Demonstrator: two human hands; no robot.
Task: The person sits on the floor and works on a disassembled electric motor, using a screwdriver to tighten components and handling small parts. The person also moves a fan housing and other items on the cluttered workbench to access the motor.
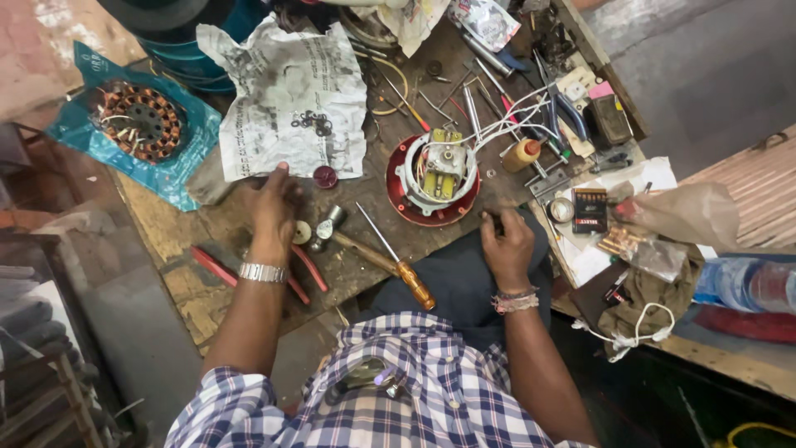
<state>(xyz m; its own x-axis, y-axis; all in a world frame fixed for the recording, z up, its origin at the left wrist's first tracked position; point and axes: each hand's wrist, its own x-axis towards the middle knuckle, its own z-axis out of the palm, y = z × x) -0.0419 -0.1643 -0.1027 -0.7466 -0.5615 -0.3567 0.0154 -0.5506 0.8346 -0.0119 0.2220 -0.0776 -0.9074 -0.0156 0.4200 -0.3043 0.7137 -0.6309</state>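
Observation:
My left hand [272, 206] rests palm down on the wooden board [207, 290], fingertips touching the lower edge of a crumpled newspaper sheet [286, 99]. Beside it lie a small dark red cap [325, 176], a hammer [340, 232] and red-handled pliers [303, 270]. My right hand [507, 241] is closed near the board's edge, pinching a small dark part that I cannot identify. Between the hands sits a round red motor housing [434, 176] with white wires. An orange-handled screwdriver [400, 261] lies in front of it.
A copper-wound stator [139, 120] sits on blue plastic at the left. Several tools, pliers and a small glue bottle [524, 153] crowd the back right. A tape roll [561, 210], small box, plastic bags, rags and a water bottle [746, 286] lie at the right.

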